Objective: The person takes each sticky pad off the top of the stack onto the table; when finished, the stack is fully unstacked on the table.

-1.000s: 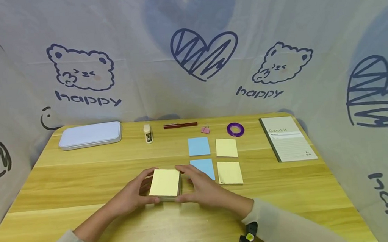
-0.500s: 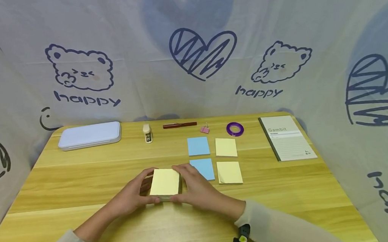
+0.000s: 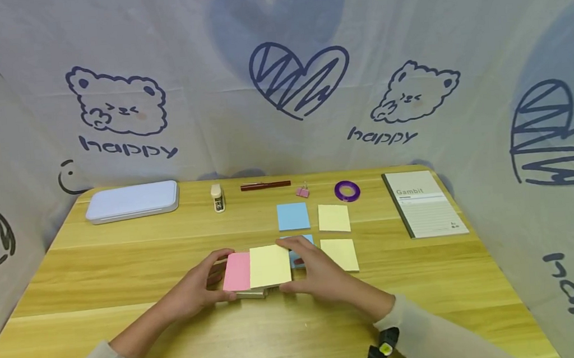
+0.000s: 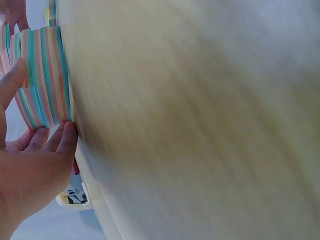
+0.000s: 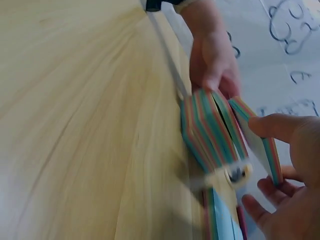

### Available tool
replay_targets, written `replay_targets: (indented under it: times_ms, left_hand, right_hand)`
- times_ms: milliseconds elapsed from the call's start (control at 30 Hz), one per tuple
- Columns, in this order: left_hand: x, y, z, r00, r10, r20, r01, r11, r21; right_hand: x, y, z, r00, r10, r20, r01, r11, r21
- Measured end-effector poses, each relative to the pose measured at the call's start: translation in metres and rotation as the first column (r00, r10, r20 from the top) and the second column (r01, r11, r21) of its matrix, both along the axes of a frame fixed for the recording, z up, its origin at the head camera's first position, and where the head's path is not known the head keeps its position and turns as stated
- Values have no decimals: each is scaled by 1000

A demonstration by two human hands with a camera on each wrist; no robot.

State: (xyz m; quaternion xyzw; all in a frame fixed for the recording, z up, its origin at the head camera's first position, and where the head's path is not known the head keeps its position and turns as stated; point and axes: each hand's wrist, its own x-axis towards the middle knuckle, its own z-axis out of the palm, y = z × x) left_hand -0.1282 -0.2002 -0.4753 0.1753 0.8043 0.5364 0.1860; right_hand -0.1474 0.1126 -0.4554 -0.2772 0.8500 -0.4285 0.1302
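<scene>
A stack of sticky note pads with striped multicoloured edges (image 4: 47, 75) stands on the table, a pink pad (image 3: 236, 272) showing on its left part. My left hand (image 3: 194, 284) grips the stack from the left, thumb at the front and fingers at the back. From the right, my right hand (image 3: 322, 274) pinches a yellow-topped sticky note pad (image 3: 269, 266) between thumb and fingers. That pad is raised off the stack and offset to the right, covering part of the pink one. In the right wrist view a gap separates the raised pad (image 5: 257, 140) from the stack (image 5: 207, 125).
Two blue pads (image 3: 293, 217) and two yellow pads (image 3: 334, 218) lie beside and behind my right hand. Along the back are a pale case (image 3: 133, 200), a small white bottle (image 3: 217, 198), a dark red pen (image 3: 265, 185), a pink binder clip (image 3: 302, 190), purple tape (image 3: 347, 191) and a notebook (image 3: 424, 203).
My right hand has lifted the top yellow pad and moved it right, uncovering the pink pad. My left hand has stayed at the stack.
</scene>
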Motion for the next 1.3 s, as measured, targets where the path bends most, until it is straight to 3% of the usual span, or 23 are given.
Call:
replay_targets:
  times_ms: [200,400,533,733,967,1167,1300]
  left_hand:
    - [1,-1,0,1000,5,13,-5,1000,-21]
    - [0,-1,-1,1000,6,12,-5,1000,-24]
    - [0,-1,-2,1000,0,15,0,1000,-13]
    - [-2,0,-6,999,10,31,-9,1000,-15]
    - [-1,-1,-3,1000,-2,17,2,1000,-5]
    - [-1,-1,-3,1000,2,22,-2,1000,-8]
    - [-1,-1,-4,1000,8,26,-7,1000,-17]
  right_hand:
    - [-5,47,-8,996,-86,1,86,996,-34]
    - [-22,105,-11,984,-179,-18,179,983,-40]
    - [-41,146,-12,970,-231,-70,234,972,29]
    - [-69,193,-8,957,-261,-127,283,936,211]
    - [-99,209,-16,966,-230,-118,257,902,347]
    - [-113,207,-16,979,-144,-142,191,890,414]
    - [-117,207,-15,979,-139,-147,190,885,426]
